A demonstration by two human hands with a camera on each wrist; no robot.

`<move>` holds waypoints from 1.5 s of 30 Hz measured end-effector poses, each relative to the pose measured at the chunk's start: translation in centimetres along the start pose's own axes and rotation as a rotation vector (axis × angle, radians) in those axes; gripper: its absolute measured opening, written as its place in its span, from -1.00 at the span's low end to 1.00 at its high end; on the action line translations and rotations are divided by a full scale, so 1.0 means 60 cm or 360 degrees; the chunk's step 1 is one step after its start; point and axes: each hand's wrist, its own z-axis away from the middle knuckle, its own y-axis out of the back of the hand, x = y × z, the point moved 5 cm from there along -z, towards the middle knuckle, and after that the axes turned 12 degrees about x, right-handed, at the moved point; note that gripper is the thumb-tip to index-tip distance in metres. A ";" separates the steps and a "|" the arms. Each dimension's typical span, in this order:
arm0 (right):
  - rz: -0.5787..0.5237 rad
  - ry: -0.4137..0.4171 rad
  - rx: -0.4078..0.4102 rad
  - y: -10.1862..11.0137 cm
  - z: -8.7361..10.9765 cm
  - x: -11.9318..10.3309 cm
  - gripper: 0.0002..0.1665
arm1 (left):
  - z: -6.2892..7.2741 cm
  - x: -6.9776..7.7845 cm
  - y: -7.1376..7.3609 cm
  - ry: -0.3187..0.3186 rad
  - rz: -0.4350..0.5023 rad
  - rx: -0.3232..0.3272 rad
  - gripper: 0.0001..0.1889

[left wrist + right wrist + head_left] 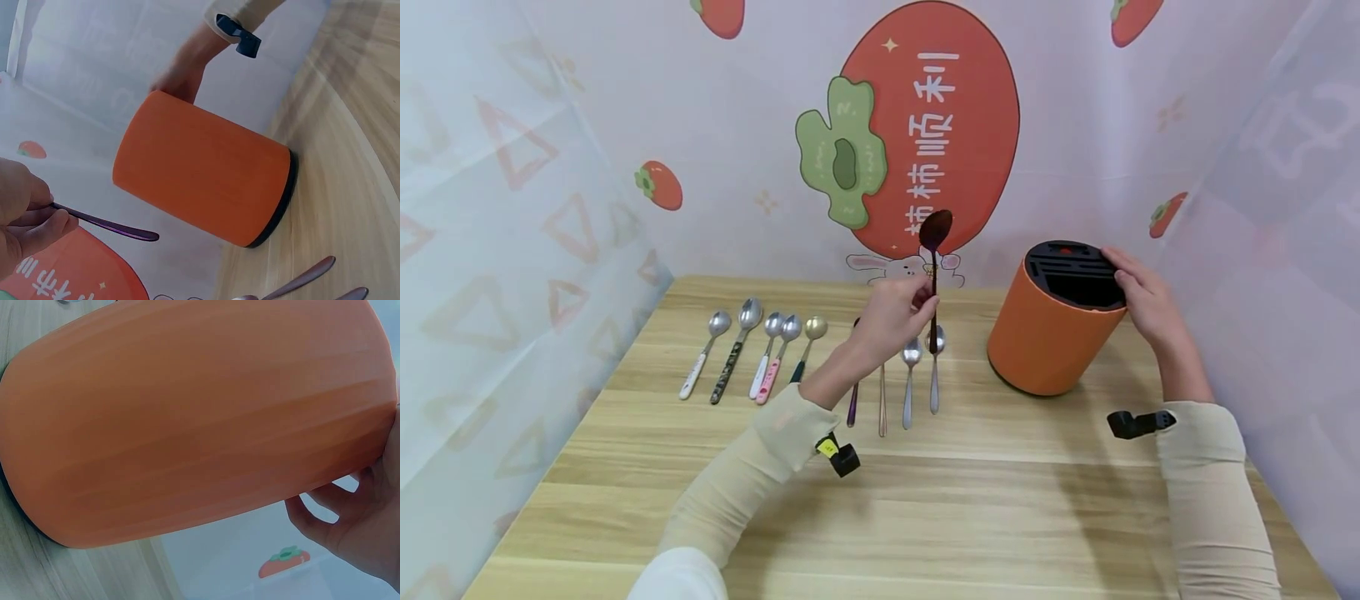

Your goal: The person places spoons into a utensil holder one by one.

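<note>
My left hand point(895, 317) pinches a dark, reddish-brown spoon point(934, 267) by its handle, bowl upward, above the table. In the left wrist view the slim handle point(112, 226) sticks out past the thumb and fingers; the bowl is out of that view. An orange cylindrical utensil holder point(1048, 333) with a black slotted top point(1067, 260) stands on the table at the right. My right hand point(1150, 304) grips its upper rim from the right side. In the right wrist view, the curled fingers point(306, 519) lie against the holder's outer wall.
On the wooden table point(925, 517), several spoons lie in a row, handles toward me, including a black-patterned spoon point(730, 362), a pink-handled spoon point(778, 358) and a silver spoon point(910, 375). Printed fabric walls point(737, 233) enclose the back and sides.
</note>
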 end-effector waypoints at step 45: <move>-0.0030 0.0034 0.0047 0.001 0.005 -0.008 -0.43 | -0.140 0.146 -0.053 -0.0250 0.0168 -0.0032 -0.81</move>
